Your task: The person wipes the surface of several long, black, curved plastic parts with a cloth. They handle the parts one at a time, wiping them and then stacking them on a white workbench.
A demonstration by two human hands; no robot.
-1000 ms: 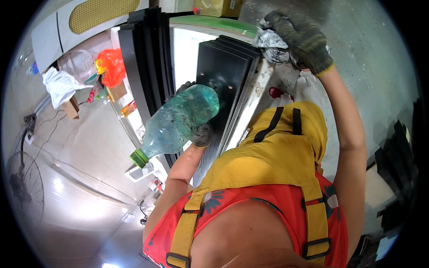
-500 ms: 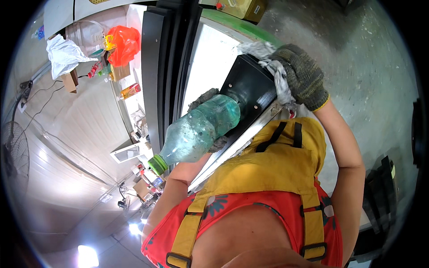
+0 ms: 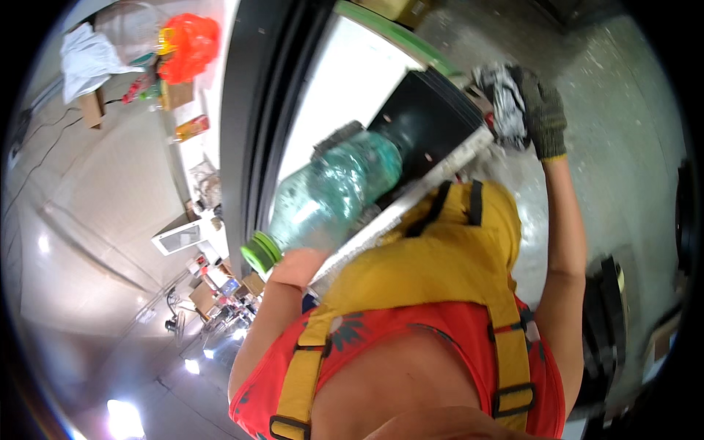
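Note:
My right hand, in a dark knitted glove with a yellow cuff, holds a crumpled grey and white rag. It is just off the far right end of the black panels, which lie stacked and have small holes in the top one. A translucent green plastic bottle with a bright green cap is at the panels' near left end. Behind the bottle is my left hand. Only dark glove edges show beside the bottle, and its grip is hidden.
Long black strips run along the left of the white work surface, which has a green edge. Farther left are a red bag, a white bag and cartons. Dark pieces stand at the right.
My right hand and the rag have moved right, off the end of the panels. The camera view has shifted; the bottle and my left hand keep their place on the panels.

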